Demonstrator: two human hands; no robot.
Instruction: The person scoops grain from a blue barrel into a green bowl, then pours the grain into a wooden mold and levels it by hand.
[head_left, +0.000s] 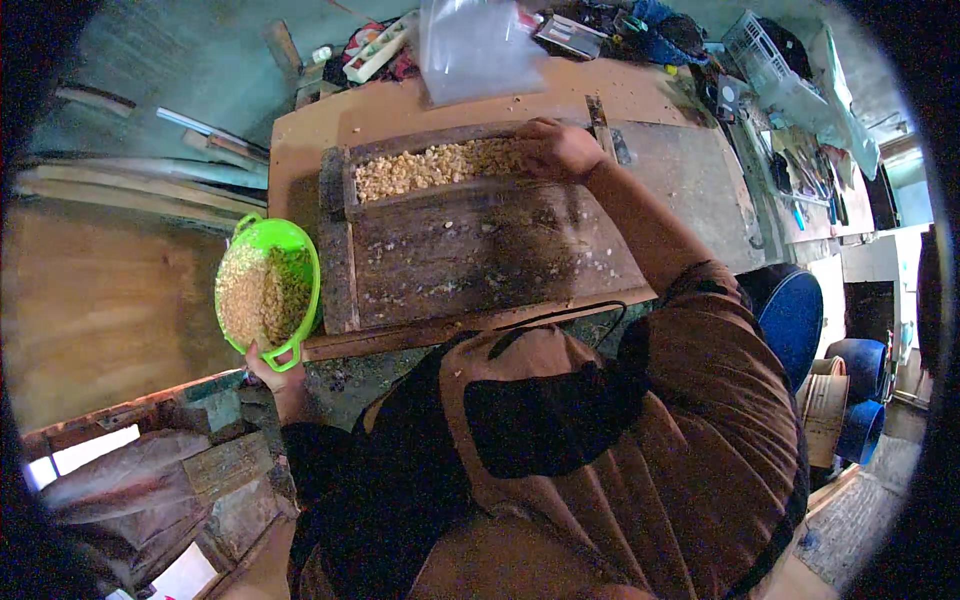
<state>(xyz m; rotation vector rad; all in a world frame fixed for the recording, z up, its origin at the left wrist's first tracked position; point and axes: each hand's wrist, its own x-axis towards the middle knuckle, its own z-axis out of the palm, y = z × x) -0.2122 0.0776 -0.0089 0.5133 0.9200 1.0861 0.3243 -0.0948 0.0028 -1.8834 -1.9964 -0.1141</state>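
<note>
My left hand (274, 375) grips the lower rim of a bright green plastic basin (315, 262) with loop handles. The basin is tilted and holds many small, pale tan, grain-like pieces (259, 296). A shallow wooden trough (420, 199) lies across the table, its long slot filled with similar pale lumps (424, 166). My right hand (559, 150) is at the slot's right end, fingers bent down over the lumps. Its fingertips are hidden, so I cannot tell whether it holds any. A worn dark board (480, 255) bearing pale crumbs adjoins the trough on my side.
Clear plastic sheeting (480, 56) covers part of the table's far edge. A white plastic crate (772, 56) stands at the far right, beyond a tray of tools (799, 165). Blue drums (791, 322) stand by my right side. Wooden boards (127, 191) lean at the left.
</note>
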